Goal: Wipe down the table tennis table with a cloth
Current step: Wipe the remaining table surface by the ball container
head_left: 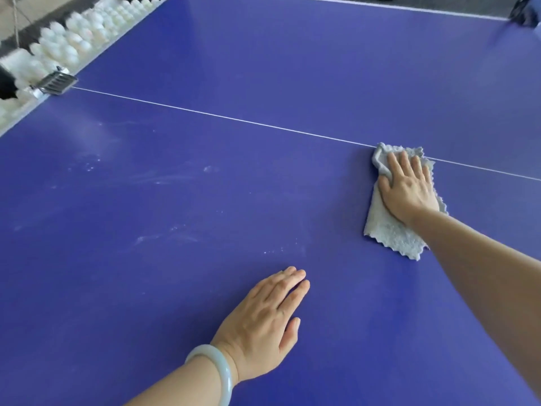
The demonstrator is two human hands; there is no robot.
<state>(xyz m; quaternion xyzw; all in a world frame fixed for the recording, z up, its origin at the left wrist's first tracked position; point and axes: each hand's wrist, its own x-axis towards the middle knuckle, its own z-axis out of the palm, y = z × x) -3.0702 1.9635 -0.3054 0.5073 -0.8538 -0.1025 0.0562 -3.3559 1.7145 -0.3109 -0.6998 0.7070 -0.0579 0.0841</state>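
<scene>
On the blue table tennis table (263, 83), the right hand (409, 189) lies flat on a grey cloth (389, 232), fingers straight and slightly spread, palm pressing it down. The hand pinches nothing; it only bears on the fabric. The cloth's far edge, under the fingertips, lies across the thin white line (205, 112) that runs over the surface. A fold is bunched up just beside the thumb. The cloth's zigzag-cut near corner trails out behind the wrist, flat on the table.

To the left of that hand and nearer the person, well apart from the cloth, the left hand (263, 326) rests palm-down on the bare surface, fingers straight and together, holding nothing. A pale bracelet (216, 367) circles its wrist.

Left of both hands a broad stretch of blue lies open, marked with pale dusty smears (164, 177). It runs out to the table's side edge, where a metal bracket (57, 82) sits at the end of the white line. Beyond that edge lies a blurred row of white balls (73, 39). Past the right hand's fingertips more open surface reaches to a white border stripe (380, 5) at the far edge.
</scene>
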